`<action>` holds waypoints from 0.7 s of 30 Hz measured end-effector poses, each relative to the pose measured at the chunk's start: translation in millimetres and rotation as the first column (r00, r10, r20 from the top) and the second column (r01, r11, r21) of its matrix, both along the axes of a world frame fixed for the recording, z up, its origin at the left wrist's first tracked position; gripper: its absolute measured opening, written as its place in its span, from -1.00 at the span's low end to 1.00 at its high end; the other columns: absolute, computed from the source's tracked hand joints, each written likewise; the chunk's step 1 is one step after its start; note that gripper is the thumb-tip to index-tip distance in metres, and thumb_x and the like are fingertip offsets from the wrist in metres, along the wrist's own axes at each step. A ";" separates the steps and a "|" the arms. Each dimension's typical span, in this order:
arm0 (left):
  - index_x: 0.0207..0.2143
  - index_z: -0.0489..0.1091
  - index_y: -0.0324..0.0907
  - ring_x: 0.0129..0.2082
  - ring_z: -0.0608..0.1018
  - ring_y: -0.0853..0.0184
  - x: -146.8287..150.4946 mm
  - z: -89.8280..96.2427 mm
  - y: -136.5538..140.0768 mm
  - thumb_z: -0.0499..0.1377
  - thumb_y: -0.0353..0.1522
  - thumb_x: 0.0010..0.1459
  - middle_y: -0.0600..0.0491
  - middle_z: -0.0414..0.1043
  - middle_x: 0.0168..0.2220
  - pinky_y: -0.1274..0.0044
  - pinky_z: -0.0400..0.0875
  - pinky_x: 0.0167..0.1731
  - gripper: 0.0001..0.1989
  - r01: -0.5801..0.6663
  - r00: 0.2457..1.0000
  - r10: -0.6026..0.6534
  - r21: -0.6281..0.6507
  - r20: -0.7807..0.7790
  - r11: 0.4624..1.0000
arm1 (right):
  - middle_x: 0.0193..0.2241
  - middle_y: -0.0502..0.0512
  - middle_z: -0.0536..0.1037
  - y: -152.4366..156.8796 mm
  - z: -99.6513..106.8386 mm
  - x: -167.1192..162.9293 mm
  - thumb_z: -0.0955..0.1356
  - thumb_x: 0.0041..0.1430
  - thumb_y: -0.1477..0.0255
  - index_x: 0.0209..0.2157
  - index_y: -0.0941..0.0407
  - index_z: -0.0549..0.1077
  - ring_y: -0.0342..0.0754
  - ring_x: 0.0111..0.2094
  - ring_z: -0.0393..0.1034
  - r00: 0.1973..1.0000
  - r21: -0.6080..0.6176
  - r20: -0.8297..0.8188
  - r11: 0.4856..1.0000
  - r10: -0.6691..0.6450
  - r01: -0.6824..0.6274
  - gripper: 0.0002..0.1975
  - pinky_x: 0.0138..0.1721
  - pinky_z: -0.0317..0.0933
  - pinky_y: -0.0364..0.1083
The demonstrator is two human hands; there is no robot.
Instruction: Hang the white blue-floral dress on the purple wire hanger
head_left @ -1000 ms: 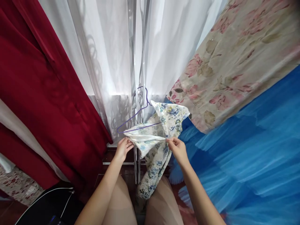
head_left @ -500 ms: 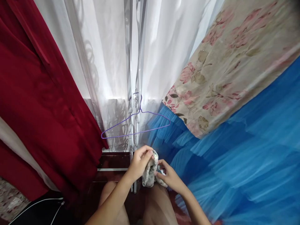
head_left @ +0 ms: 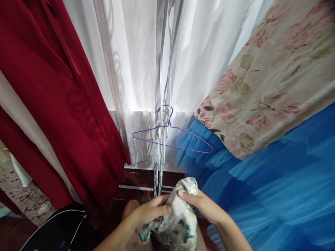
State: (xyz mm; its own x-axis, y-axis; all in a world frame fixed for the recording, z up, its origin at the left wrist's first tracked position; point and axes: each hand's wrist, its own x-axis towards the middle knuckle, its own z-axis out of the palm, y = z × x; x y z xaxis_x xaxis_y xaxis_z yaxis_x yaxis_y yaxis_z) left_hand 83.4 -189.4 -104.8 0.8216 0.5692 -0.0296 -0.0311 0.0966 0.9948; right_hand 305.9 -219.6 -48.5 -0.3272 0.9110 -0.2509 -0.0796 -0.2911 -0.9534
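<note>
Between my two hands is a bunched piece of patterned cloth [head_left: 180,219], white with dark, yellow and blue-green patches; its exact kind cannot be told. My left hand [head_left: 154,210] grips its left side, the thumb lying on top. On the upper right part, my right hand [head_left: 195,200] pinches the fabric, thumb in front and the other fingers hidden behind. A bare purple hanger [head_left: 172,146] hangs in front of me, beyond the hands and touching neither, its hook on a white metal stand [head_left: 161,87].
Red fabric [head_left: 78,132] hangs on the left and white curtains [head_left: 136,69] behind the stand. To the right are a floral cloth [head_left: 256,87] and blue tulle [head_left: 274,195]. A round black surface [head_left: 68,230] with a white cable sits low at the left.
The cloth has been lifted nearer and spread wider between my hands. The hanger has swung round, its right end now lower. My view has shifted slightly left.
</note>
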 end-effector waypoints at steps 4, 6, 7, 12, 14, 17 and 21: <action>-0.30 0.47 -0.22 -0.32 0.44 0.29 -27.6 -13.5 5.6 0.20 -0.15 0.16 0.08 0.44 -0.38 0.51 0.33 -0.27 -0.71 0.014 0.897 0.135 0.332 -0.421 0.943 | -0.24 0.15 0.63 -1.4 27.6 21.5 0.47 0.10 0.18 -0.13 0.15 0.53 0.14 -0.18 0.51 0.997 0.015 0.059 0.998 0.057 -0.058 -0.61 -0.09 0.37 0.07; -0.43 0.42 -0.22 -0.36 0.42 0.29 -40.8 -10.3 18.4 0.18 -0.32 0.12 0.07 0.40 -0.43 0.49 0.30 -0.25 -0.85 0.067 0.821 0.280 0.571 -0.497 0.818 | -0.18 0.17 0.63 -1.3 42.2 34.1 0.46 0.12 0.21 -0.07 0.14 0.53 0.17 -0.11 0.49 0.988 0.072 0.140 0.994 0.070 -0.081 -0.61 -0.05 0.36 0.08; -0.44 0.41 -0.21 -0.34 0.43 0.28 -47.8 -7.2 26.5 0.16 -0.39 0.09 0.06 0.40 -0.43 0.47 0.30 -0.21 -0.91 0.096 0.798 0.340 0.662 -0.497 0.744 | -0.17 0.17 0.63 -0.7 48.7 40.6 0.46 0.12 0.22 -0.06 0.13 0.53 0.19 -0.09 0.48 0.982 0.100 0.180 0.992 0.058 -0.077 -0.61 -0.03 0.35 0.07; -0.39 0.44 -0.15 -0.04 0.42 0.19 -89.5 18.2 68.7 0.16 -0.50 -0.03 0.00 0.46 -0.20 0.37 0.15 0.11 -0.87 0.117 0.779 0.475 0.839 -0.409 0.531 | -0.31 0.08 0.63 7.8 67.3 64.0 0.51 0.03 0.25 -0.21 0.12 0.57 0.11 -0.27 0.50 0.938 0.193 0.341 0.981 -0.064 -0.003 -0.69 -0.26 0.39 -0.05; -0.37 0.46 -0.14 0.01 0.39 0.16 -107.1 34.5 84.0 0.26 -0.40 -0.02 0.01 0.46 -0.17 0.31 0.03 0.18 -0.90 0.143 0.763 0.496 0.857 -0.414 0.496 | -0.50 0.01 0.56 14.0 68.7 64.5 0.52 -0.01 0.25 -0.38 0.14 0.55 -0.03 -0.48 0.40 0.897 0.268 0.426 0.963 -0.116 -0.003 -0.75 -0.49 0.28 -0.14; -0.28 0.49 -0.10 0.00 0.36 0.12 -129.8 63.5 107.9 0.27 -0.10 0.05 0.00 0.45 -0.17 0.27 0.04 0.12 -0.70 0.166 0.711 0.563 0.879 -0.421 0.447 | -0.61 -0.06 0.45 30.5 68.0 56.3 0.48 0.05 0.23 -0.44 0.15 0.52 -0.16 -0.60 0.22 0.848 0.394 0.514 0.914 -0.128 -0.101 -0.74 -0.60 0.08 -0.18; -0.22 0.50 -0.09 -0.05 0.34 0.09 -148.8 93.2 145.1 0.14 0.03 0.15 -0.03 0.42 -0.25 0.25 0.08 0.02 -0.59 0.159 0.593 0.701 0.911 -0.397 0.381 | -0.31 0.08 0.60 73.2 62.8 39.4 0.41 0.13 0.25 -0.05 0.14 0.53 -0.05 -0.42 0.40 0.798 0.545 0.565 0.821 -0.212 -0.168 -0.61 -0.44 0.25 -0.14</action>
